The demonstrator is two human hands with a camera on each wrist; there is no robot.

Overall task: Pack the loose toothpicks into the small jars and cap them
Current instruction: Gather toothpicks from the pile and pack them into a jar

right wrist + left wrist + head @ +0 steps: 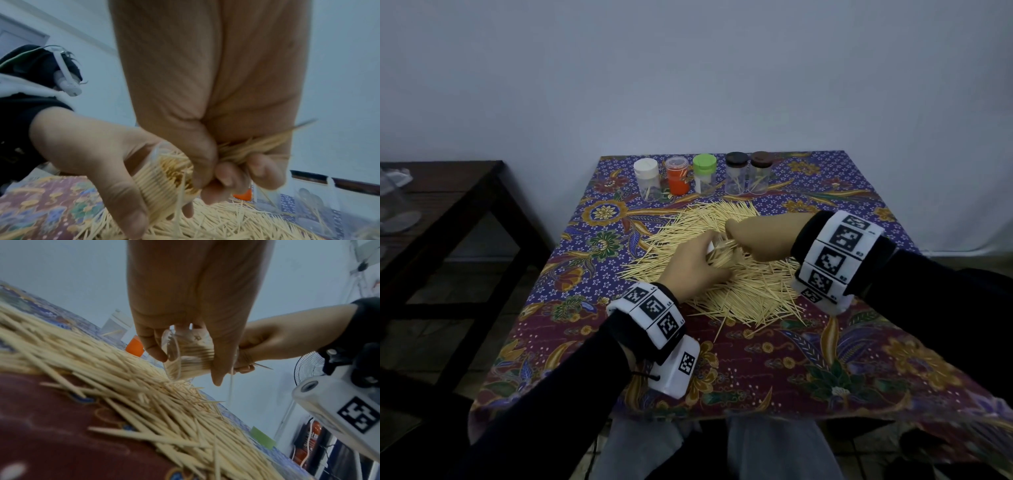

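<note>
The person is sitting at a table covered by a patterned cloth [774, 359], and a wide heap of loose toothpicks [739, 291] is lying across the middle of that cloth. Over the far part of the heap, the left hand [693, 263] is curling its fingers and thumb round a small clear jar [185, 356], tipped on its side with its open mouth turned toward the other hand; the jar is already crammed with toothpicks. The right hand [763, 236] is pinching a bundle of toothpicks [252, 149] in closed fingers, right at the jar's mouth, the near ends poking in or against it and the far ends fanning out behind the knuckles. Beyond the heap, near the cloth's far edge, five capped jars are standing in a row: a white-capped jar [648, 178], an orange jar [678, 175], a green-capped jar [704, 174], a black-capped jar [736, 173] and a brown-capped jar [761, 172], each showing only a few toothpicks where the walls are clear.
</note>
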